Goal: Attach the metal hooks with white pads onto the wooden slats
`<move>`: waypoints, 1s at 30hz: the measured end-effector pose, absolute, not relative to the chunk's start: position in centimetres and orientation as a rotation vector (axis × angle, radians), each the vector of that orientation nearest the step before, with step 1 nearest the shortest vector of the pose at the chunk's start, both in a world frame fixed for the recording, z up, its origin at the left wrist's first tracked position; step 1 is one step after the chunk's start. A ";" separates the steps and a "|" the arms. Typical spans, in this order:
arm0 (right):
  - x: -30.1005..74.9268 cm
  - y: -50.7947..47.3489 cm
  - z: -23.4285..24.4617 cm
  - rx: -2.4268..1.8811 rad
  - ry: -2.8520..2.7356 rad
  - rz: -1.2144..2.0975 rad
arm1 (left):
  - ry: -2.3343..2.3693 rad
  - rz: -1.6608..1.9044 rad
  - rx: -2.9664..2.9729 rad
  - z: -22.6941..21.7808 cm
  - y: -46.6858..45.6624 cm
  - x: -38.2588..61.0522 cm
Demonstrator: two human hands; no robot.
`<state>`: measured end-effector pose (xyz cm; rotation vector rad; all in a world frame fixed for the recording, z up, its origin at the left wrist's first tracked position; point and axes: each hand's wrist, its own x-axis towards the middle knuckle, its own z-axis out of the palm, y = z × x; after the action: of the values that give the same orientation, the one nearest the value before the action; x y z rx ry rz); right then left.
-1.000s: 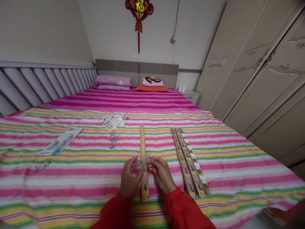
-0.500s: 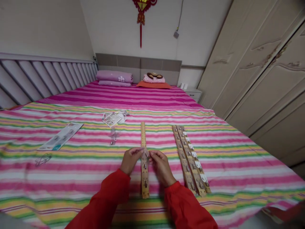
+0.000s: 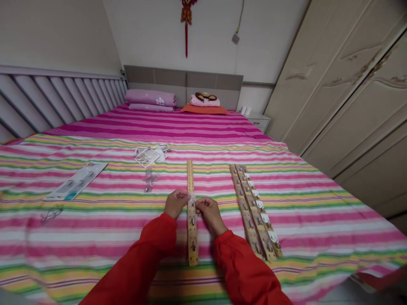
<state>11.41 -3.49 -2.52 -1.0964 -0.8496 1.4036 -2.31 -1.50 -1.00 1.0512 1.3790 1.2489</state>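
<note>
On the striped cloth lies a narrow wooden strip with small holes (image 3: 190, 176), pointing away from me. A clear adhesive hook (image 3: 192, 203) rests across its middle. My left hand (image 3: 176, 204) pinches that hook's left edge, and the fingers of my right hand (image 3: 210, 214) are closed at its right edge. Nearer to me, a metal hook (image 3: 192, 221) and another metal hook (image 3: 193, 245) sit on the same strip. To the left are several loose clear hooks (image 3: 150, 180).
Right of my hands lie wooden strips bearing metal hooks (image 3: 245, 209) and white hooks (image 3: 265, 218). At left are a hook package (image 3: 78, 181) and thin wire loops (image 3: 52, 213). Farther back sits a pile of clear and white pieces (image 3: 151, 155). A wardrobe (image 3: 343, 93) stands right.
The clear hook now lies flatter across the strip, with both hands still at its edges. My right hand has shifted slightly left. The view has tilted down a little.
</note>
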 end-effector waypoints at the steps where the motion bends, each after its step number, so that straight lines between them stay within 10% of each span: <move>1: 11.4 -3.4 -2.7 -1.108 -0.848 1.403 | 1.391 1.241 1.048 -1.2 -1.4 -2.3; 30: 11.2 -2.7 -2.9 -1.286 -0.876 1.429 | 1.581 0.861 1.036 -0.5 1.1 -2.6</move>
<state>11.23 -2.71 -2.85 -1.2860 -0.8763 1.4290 -2.56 1.12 -0.54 1.0359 1.5811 0.8609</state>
